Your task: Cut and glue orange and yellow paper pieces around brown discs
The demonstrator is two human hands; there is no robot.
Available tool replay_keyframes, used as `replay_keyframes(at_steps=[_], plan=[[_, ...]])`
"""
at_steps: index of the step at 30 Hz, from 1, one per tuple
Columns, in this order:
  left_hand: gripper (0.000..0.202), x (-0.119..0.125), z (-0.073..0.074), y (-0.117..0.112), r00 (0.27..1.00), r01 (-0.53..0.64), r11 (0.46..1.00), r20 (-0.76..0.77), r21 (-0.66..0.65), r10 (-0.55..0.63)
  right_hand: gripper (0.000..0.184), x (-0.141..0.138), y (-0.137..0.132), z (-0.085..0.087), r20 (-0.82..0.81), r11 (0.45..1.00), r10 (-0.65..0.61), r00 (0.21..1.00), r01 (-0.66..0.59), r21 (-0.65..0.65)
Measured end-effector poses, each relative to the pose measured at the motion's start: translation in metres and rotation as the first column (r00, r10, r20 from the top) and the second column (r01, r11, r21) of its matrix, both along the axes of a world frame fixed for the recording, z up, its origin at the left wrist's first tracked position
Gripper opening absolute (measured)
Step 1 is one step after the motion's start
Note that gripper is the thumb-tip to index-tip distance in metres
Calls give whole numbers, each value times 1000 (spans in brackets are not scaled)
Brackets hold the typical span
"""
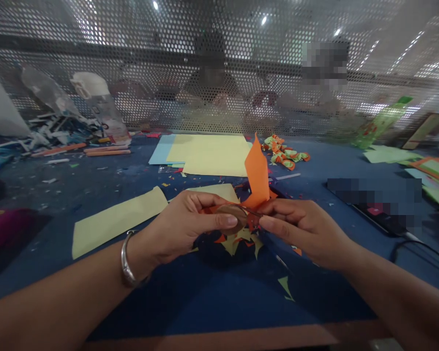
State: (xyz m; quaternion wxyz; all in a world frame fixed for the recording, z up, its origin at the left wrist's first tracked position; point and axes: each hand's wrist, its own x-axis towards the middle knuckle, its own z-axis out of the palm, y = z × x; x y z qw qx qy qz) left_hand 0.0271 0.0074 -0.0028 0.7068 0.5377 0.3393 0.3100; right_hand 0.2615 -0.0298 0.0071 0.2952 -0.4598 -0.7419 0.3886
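L hand (190, 222): closed, thumb + fingers pinch a brown disc (234, 218), centre of frame, just above table.
R hand (302, 229): closed, fingertips pinch lower edge of orange paper (258, 175); touches L fingertips.
Orange paper: stands upright from the pinch, top corner free, lower part against disc.
Under hands: orange + yellow scraps (241, 242) on blue table (190, 292).
Near edge: table rim (241, 336) along bottom of frame, both forearms cross it.
Open room: bare blue betw. hands and rim; lower left too.
L side: yellow strip (117, 219) near L wrist, bracelet (127, 263) on it.
Behind: yellow sheets (212, 153), well apart; mesh screen (219, 87) closes the back.
R side: cable (417, 243) near R forearm.
Writing: bottle (102, 107) upper left, label too blurred to read.
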Motion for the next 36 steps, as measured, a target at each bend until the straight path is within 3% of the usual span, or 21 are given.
replay_keyframes(at_steps=[12,20,26,32,36], plan=[[5,-1,6,1,994,84,996,-79,38,-81,34,1,-2,-2,47,998,14,999,-18,68],[14,-5,6,4,981,112,991,-169,79,-98,30,0,-2,-2,80,990,25,996,-36,136],[13,-4,6,4,980,117,988,-175,103,-98,29,-1,-1,-3,60,993,40,997,-46,110],[14,-6,5,4,970,127,991,-214,47,-114,32,1,-1,-6,83,994,43,996,-50,93],[18,-12,6,7,959,167,986,-232,-1,-163,34,0,1,-5,31,997,-12,999,10,78]])
